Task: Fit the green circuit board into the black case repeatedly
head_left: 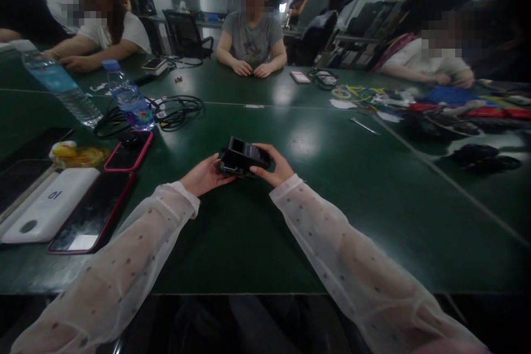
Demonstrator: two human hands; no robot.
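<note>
A small black electronic device [244, 154] with a little screen and a row of buttons is held just above the green table. Its black housing sits tilted over what looks like a circuit board [237, 171], so the two parts appear slightly apart. My right hand [274, 165] grips the housing from the right, with thumb in front and fingers behind. At the left end, my left hand [207, 174] holds the lower part between thumb and fingers. Its fingertips are partly hidden by the device.
Left of my arms lie several phones [93, 213], a white power bank [52, 204] and a yellow item [77, 155]. Two water bottles [128, 94] stand beyond, near black cables [182, 112]. Tweezers [365, 126] and a wire pile [448, 108] lie right. People sit opposite.
</note>
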